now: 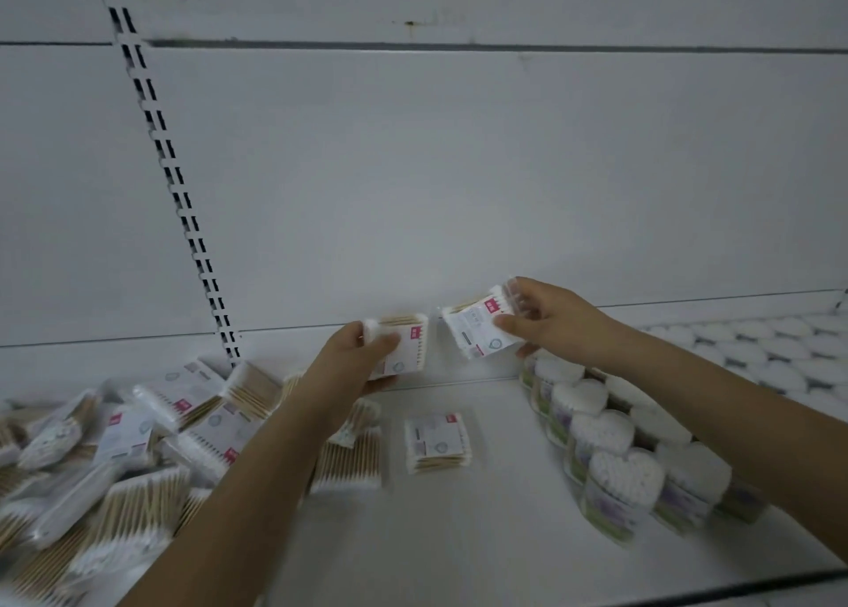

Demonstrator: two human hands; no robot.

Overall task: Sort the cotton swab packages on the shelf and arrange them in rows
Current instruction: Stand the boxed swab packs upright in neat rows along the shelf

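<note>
- While a flat packet (404,347) of wooden-stemmed swabs is held in the grip of the left hand (355,359) at the centre of the frame, a second packet (477,326) is pinched by the right hand (546,320) just to its right; both are raised close to the back wall of the shelf (459,537).
- Each grip is clenched on its own packet, thumb in front and fingers behind; the two packets are held near each other, but apart.
- Little of the sorting is judged to be done: a loose heap of packets (114,446) is left jumbled at the lower left of the frame, lying at all angles and overlapping.
- One single packet (438,441) has been laid flat at the lower centre, with another packet (353,459) just to its left, partly hidden by the left forearm; whether these begin a row cannot be told.
- At the right of the frame, heart-shaped tubs (615,469) of swabs are seen standing in orderly lines, so that part appears already arranged.
- A bare stretch of shelf is left between the heap and the tubs, where rows could be built; most packets are still to be placed.
</note>
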